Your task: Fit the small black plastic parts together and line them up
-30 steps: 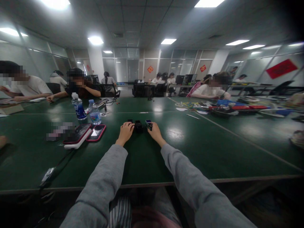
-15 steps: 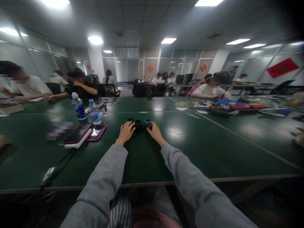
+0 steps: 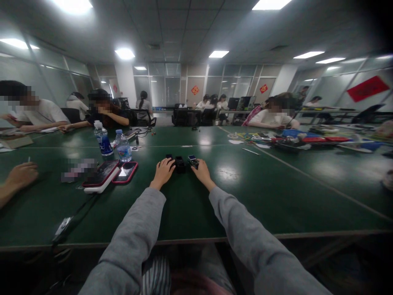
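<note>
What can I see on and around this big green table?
table: one, dark green, fills the view
small devices: about three, black, between the hands
water bottles: two, clear with blue labels, left of centre
phones: two, red-cased, in front of the bottles
cable with adapter: one, black, near left edge
co-worker's hand: one, far left, on the table
seated people: several, across the table
left hand: grey sleeve, fingers spread, touching the devices
right hand: grey sleeve, at the rightmost device
</note>
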The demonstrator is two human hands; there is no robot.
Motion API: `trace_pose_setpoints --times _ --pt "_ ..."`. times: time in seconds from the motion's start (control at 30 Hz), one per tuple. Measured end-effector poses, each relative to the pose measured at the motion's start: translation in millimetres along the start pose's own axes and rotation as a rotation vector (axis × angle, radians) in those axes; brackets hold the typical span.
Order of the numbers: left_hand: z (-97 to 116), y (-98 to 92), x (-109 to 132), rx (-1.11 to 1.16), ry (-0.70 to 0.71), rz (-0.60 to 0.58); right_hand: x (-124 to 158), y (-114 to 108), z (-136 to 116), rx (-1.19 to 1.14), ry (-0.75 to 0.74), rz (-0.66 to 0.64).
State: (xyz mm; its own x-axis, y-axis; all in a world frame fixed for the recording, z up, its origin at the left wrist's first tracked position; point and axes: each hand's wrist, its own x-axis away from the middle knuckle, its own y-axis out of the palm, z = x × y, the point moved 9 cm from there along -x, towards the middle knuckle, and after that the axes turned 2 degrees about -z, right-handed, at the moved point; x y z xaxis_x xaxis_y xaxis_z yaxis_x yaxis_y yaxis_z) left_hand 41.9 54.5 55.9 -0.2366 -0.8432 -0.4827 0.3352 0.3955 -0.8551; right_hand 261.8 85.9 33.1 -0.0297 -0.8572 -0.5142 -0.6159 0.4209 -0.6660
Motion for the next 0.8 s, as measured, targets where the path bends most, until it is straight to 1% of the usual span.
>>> trace_pose_setpoints --times 0.13,0.43,0.7,0.8 --pt "1.0 -6.0 1.5 0.005 -0.006 0.035 -0.2 0.6 2.0 0.002 0.003 0.012" --pt "1.3 -14.0 2.9 0.027 -0.026 0.062 -1.0 -1.2 1.7 0.045 0.006 0.025" --pt "2.7 -15.7 2.7 0.023 -0.034 0.066 -3.1 -4.0 3.8 0.027 0.026 0.049" --pt "3.6 -15.8 2.3 0.020 -0.033 0.064 -3.9 -2.4 5.1 0.057 0.029 0.040"
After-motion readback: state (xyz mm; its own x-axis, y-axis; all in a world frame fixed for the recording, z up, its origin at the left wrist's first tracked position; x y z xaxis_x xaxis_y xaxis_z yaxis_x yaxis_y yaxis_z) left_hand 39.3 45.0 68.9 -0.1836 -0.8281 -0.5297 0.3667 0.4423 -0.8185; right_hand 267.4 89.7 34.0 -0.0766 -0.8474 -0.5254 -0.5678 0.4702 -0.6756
